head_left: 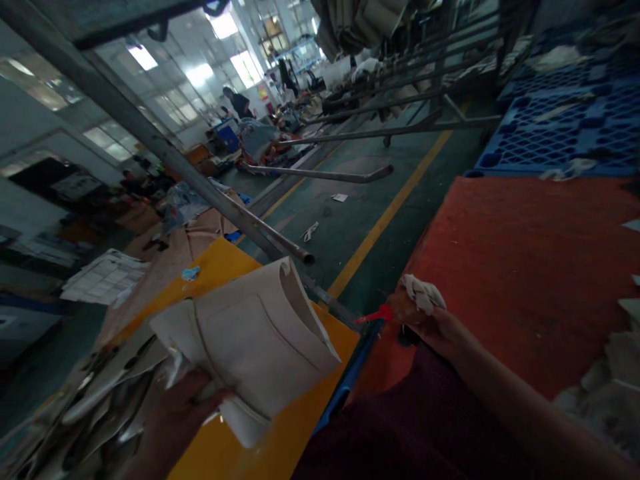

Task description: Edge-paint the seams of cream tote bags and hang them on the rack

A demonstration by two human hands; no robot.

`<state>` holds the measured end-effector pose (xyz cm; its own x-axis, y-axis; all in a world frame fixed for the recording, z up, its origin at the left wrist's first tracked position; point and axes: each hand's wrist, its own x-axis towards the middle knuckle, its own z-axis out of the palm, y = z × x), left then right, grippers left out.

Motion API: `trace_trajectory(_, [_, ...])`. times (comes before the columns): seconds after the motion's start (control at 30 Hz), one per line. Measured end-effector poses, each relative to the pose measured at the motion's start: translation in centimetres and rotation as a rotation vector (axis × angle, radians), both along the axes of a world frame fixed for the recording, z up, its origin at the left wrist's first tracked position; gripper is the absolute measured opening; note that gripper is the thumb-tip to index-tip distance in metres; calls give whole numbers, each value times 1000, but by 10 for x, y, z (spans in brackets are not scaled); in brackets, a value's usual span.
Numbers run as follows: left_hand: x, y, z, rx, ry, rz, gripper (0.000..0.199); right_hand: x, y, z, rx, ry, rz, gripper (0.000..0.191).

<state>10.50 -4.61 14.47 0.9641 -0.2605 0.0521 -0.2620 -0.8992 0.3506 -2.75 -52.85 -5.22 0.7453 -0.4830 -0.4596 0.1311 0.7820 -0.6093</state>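
My left hand (185, 407), partly blurred, is closed on the lower edge of a beige boot shaft (250, 327). The shaft is tube-shaped with seams across it, and its wide open end faces right, above a yellow board (280, 427). On the right, my right hand (420, 317) is closed round a small tool with a red pointed tip (373, 315), which points left. Its body is hidden in my fingers. A crumpled beige cloth (424, 293) lies over the back of that hand. The two hands are apart.
Several beige and dark pieces (110, 407) are heaped at lower left. A red board (530, 267) lies on the right, with blue pallets (565, 127) behind. A metal rack tube (150, 143) slants across the left. Cloth scraps (600, 393) sit at lower right. A person (239, 103) stands far back.
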Motion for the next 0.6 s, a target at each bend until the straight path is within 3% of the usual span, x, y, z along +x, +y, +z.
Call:
trace_trajectory(0.13, [-42,-7,-49,-118,-1,-11,17,5,1,-1,0,-11,70,40])
trace_trajectory(0.27, [-65,-21,-79,-155,-4,-56,10,15,4,1,7,-28,118,39])
trace_trajectory(0.4, [-73,-33,-88,-198,-70,-82,9,31,5,-5,-27,-21,123,47])
trace_trajectory(0.6, [-71,-32,-92,-216,-95,-96,20,60,9,-13,-75,-33,123,57])
